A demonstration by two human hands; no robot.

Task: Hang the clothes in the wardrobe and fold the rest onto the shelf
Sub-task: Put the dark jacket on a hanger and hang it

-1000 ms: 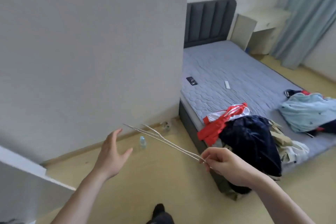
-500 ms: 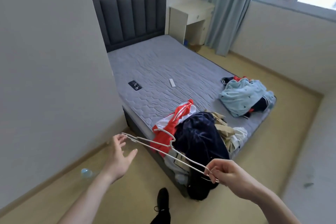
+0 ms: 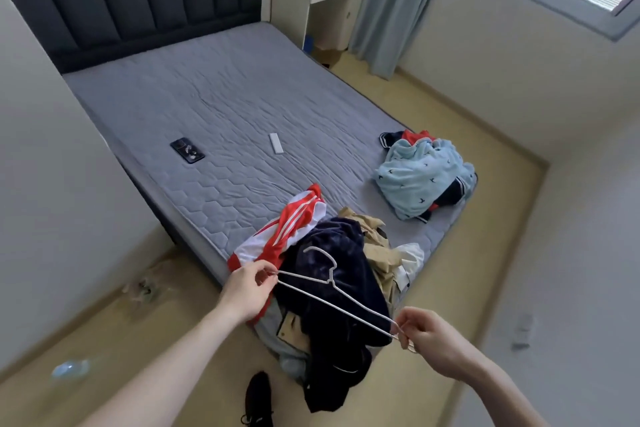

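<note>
Slippage is the risk: a thin white wire hanger [image 3: 341, 291] is pinched only at its ends by left hand [image 3: 247, 289] and right hand [image 3: 431, 343] fingertips; snagging on the dark navy velvet garment [image 3: 332, 315] at lower centre could twist it free.

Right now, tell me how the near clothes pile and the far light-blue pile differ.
The near clothes pile spills over the mattress edge toward the floor; the far light-blue pile lies wholly on it. Near is mostly navy, red-and-white, tan; far mostly pale blue. Both are unfolded.

Clothes pile [image 3: 332, 284] hogs the bed's [image 3: 242, 107] near corner, blue bundle [image 3: 422, 177] clutters the right edge; mattress middle is open except phone [image 3: 187, 150] and remote [image 3: 276, 143].
</note>
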